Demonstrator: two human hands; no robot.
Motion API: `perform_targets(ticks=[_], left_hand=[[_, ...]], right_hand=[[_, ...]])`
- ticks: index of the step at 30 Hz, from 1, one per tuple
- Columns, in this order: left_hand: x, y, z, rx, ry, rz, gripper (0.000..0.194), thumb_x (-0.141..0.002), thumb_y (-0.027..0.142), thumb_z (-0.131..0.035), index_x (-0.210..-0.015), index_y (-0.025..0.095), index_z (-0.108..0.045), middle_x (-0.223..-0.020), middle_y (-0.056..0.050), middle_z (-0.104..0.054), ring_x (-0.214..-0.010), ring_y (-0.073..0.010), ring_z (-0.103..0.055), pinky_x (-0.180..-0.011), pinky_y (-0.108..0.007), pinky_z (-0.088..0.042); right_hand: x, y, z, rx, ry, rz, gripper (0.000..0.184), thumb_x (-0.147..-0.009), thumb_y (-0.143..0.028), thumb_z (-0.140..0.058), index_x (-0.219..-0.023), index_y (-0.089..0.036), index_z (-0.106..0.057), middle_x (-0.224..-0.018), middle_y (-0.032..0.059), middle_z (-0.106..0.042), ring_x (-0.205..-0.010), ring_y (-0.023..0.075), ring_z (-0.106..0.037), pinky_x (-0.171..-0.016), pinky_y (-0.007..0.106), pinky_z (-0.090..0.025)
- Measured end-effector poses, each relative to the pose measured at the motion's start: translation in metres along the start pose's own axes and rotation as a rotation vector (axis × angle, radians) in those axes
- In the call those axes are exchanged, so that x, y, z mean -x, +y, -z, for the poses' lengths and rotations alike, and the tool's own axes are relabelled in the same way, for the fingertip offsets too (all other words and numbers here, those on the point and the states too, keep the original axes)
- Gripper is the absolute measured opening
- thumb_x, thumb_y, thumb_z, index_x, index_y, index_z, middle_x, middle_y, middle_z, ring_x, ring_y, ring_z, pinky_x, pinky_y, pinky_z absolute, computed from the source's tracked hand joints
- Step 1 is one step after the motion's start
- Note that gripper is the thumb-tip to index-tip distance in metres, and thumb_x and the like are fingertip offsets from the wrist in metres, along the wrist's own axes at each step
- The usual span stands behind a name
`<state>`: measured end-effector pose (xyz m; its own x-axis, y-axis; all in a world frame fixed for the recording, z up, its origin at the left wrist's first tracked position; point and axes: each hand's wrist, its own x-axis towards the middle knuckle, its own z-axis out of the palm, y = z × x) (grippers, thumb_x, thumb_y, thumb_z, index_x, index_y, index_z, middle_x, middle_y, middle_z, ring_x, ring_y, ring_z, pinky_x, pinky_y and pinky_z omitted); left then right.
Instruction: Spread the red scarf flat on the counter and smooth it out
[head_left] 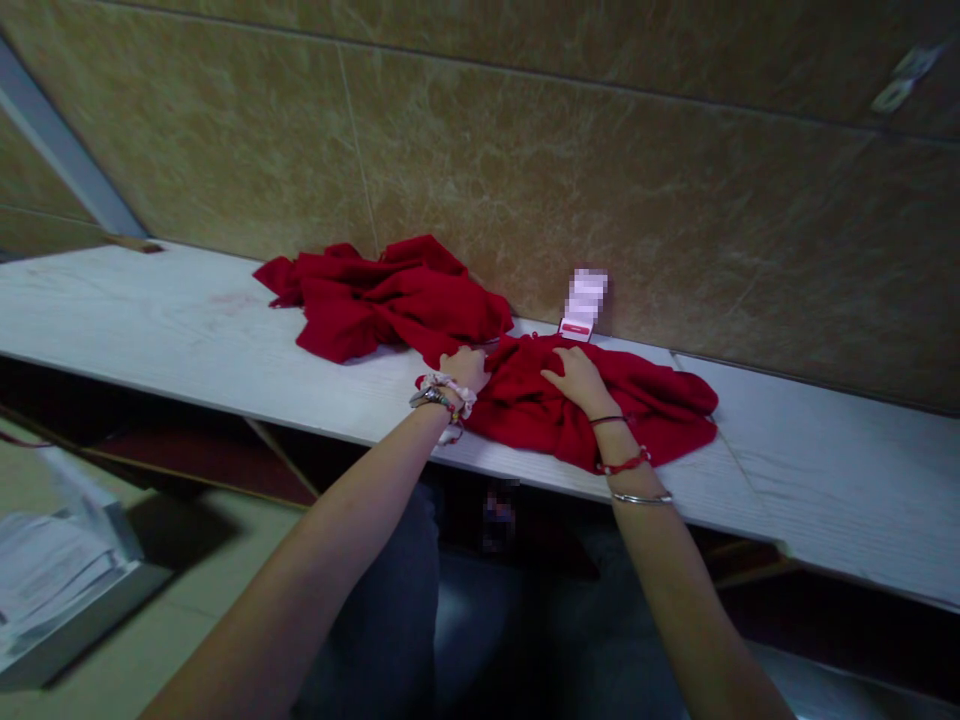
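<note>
A crumpled red cloth (517, 405) lies on the white shelf in front of me, with part of its near edge close to the shelf's front. My left hand (466, 368) is closed on its left edge, the fingertips mostly hidden in the fabric. On top of the same cloth rests my right hand (579, 380), its thumb and forefinger apart and touching the folds. A second heap of red cloth (390, 300) lies to the left against the wall. Its lower right corner reaches my left hand, and I cannot tell whether the two pieces are joined.
A phone (576, 328) with a lit, blurred-out screen leans on the tiled wall behind the cloth. The narrow white shelf (150, 330) runs across the view, with dark open compartments (187, 450) beneath. At lower left, a box (97, 620) holds papers. A cable (904, 85) hangs at upper right.
</note>
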<state>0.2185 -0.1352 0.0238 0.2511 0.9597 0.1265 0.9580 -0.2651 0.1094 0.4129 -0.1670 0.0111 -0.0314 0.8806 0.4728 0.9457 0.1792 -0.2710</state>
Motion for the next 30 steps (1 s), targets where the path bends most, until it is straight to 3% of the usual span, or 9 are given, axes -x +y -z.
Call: perform_targets(ticks=[5, 8, 15, 18, 20, 22, 24, 27, 30], left_hand=[[0.001, 0.003, -0.001, -0.013, 0.024, 0.011, 0.029, -0.081, 0.021, -0.04, -0.098, 0.018, -0.063, -0.107, -0.012, -0.056, -0.098, -0.0223, -0.054, -0.08, -0.033, -0.041], [0.001, 0.002, 0.004, 0.021, 0.113, 0.031, 0.029, -0.08, 0.019, -0.04, -0.097, 0.017, -0.063, -0.106, -0.012, -0.055, -0.097, -0.0226, -0.053, -0.08, -0.034, -0.04], [0.004, -0.01, 0.031, 0.052, 0.481, 0.311, 0.028, -0.082, 0.029, -0.04, -0.1, 0.019, -0.059, -0.115, -0.011, -0.05, -0.105, -0.0251, -0.046, -0.082, -0.037, -0.039], [0.005, -0.011, 0.032, 0.018, 0.284, 0.151, 0.023, -0.077, 0.027, -0.047, -0.092, 0.018, -0.062, -0.107, -0.01, -0.056, -0.1, -0.0237, -0.051, -0.078, -0.032, -0.042], [0.004, -0.012, 0.026, 0.037, -0.009, -0.09, 0.017, -0.072, 0.025, -0.053, -0.082, 0.019, -0.064, -0.091, -0.006, -0.062, -0.087, -0.0187, -0.056, -0.071, -0.025, -0.043], [0.002, -0.013, 0.019, 0.073, -0.193, -0.271, 0.013, -0.072, 0.027, -0.055, -0.075, 0.02, -0.064, -0.077, -0.002, -0.063, -0.075, -0.0146, -0.059, -0.066, -0.02, -0.042], [0.0, -0.015, 0.016, 0.112, -0.154, -0.283, 0.023, -0.078, 0.035, -0.049, -0.074, 0.018, -0.064, -0.073, -0.003, -0.064, -0.072, -0.0147, -0.06, -0.064, -0.02, -0.042], [-0.001, -0.017, 0.016, 0.172, 0.047, -0.1, 0.039, -0.086, 0.043, -0.034, -0.085, 0.017, -0.064, -0.078, -0.007, -0.065, -0.077, -0.0178, -0.061, -0.067, -0.023, -0.043], [-0.001, -0.016, 0.013, 0.178, 0.174, 0.026, 0.038, -0.087, 0.041, -0.035, -0.099, 0.015, -0.06, -0.091, -0.011, -0.065, -0.086, -0.0208, -0.061, -0.071, -0.026, -0.044]], right_hand=[[-0.001, -0.001, -0.002, 0.026, 0.018, 0.026, 0.007, -0.074, -0.017, -0.056, -0.076, -0.019, -0.062, -0.084, 0.0075, -0.055, -0.082, 0.0206, -0.055, -0.078, 0.033, -0.044], [-0.003, -0.001, 0.004, -0.084, 0.188, 0.021, 0.008, -0.076, -0.018, -0.053, -0.076, -0.018, -0.061, -0.09, 0.0082, -0.052, -0.084, 0.0211, -0.053, -0.08, 0.035, -0.044], [-0.003, 0.003, 0.024, -0.258, 0.69, -0.139, 0.021, -0.081, -0.02, -0.035, -0.091, -0.017, -0.054, -0.102, 0.0128, -0.042, -0.101, 0.0244, -0.042, -0.087, 0.041, -0.036], [-0.002, 0.002, 0.024, -0.243, 0.529, -0.003, 0.016, -0.081, -0.022, -0.04, -0.083, -0.018, -0.055, -0.093, 0.0101, -0.047, -0.093, 0.0223, -0.046, -0.083, 0.038, -0.039], [0.0, 0.0, 0.021, -0.221, 0.202, 0.177, 0.016, -0.08, -0.026, -0.047, -0.068, -0.019, -0.055, -0.082, 0.0061, -0.049, -0.078, 0.0183, -0.049, -0.075, 0.032, -0.042], [0.001, -0.001, 0.017, -0.182, -0.078, 0.301, 0.028, -0.08, -0.031, -0.051, -0.055, -0.019, -0.052, -0.073, 0.003, -0.049, -0.067, 0.0143, -0.049, -0.068, 0.028, -0.043], [0.0, -0.003, 0.013, -0.153, -0.138, 0.291, 0.036, -0.082, -0.032, -0.048, -0.05, -0.018, -0.052, -0.068, 0.002, -0.048, -0.061, 0.0124, -0.047, -0.065, 0.027, -0.042], [-0.002, -0.003, 0.009, -0.156, 0.043, 0.146, 0.037, -0.086, -0.032, -0.041, -0.057, -0.017, -0.058, -0.07, 0.0035, -0.05, -0.063, 0.0136, -0.049, -0.068, 0.028, -0.042], [-0.004, -0.002, 0.006, -0.133, 0.19, 0.052, 0.027, -0.083, -0.031, -0.044, -0.08, -0.012, -0.064, -0.084, 0.0093, -0.052, -0.08, 0.0188, -0.052, -0.077, 0.032, -0.043]])
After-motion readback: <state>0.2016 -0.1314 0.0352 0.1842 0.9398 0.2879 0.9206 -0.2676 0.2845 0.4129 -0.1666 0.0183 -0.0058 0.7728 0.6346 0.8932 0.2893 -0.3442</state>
